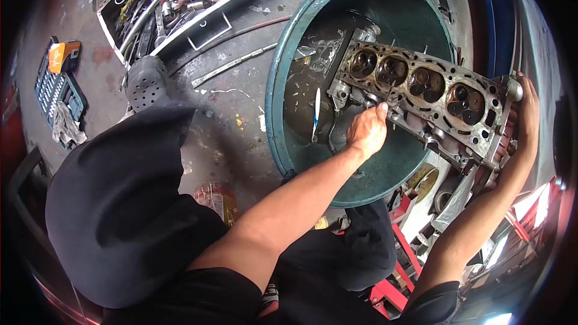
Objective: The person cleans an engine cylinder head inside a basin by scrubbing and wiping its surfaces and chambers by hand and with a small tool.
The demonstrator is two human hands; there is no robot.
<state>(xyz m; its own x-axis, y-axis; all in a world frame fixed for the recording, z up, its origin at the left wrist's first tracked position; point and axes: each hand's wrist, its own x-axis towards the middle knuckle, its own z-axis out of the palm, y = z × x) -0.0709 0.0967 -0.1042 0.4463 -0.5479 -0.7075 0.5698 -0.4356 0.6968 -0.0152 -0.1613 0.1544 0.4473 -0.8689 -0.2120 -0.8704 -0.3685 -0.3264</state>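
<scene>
A metal cylinder head (427, 93) lies slanted across the right rim of a round green tub (278, 144), its row of combustion chambers with valves facing up. My right hand (527, 108) is wrapped around its far right end, thumb side up. At its near edge, my left hand (367, 129) is closed, thumb on top. A thin dark sliver shows beyond that thumb; whether it is a held tool I cannot make out. Inside the tub, dark liquid surrounds a slim white-and-blue brush (317, 108) and a flat metal piece (325, 54).
A drawer of tools (205, 24) sits on the floor at the upper left. A socket set case (69, 93) with an orange box (63, 57) lies farther left. A hose (241, 35) runs to the tub. Red metal stands (406, 235) are at the lower right.
</scene>
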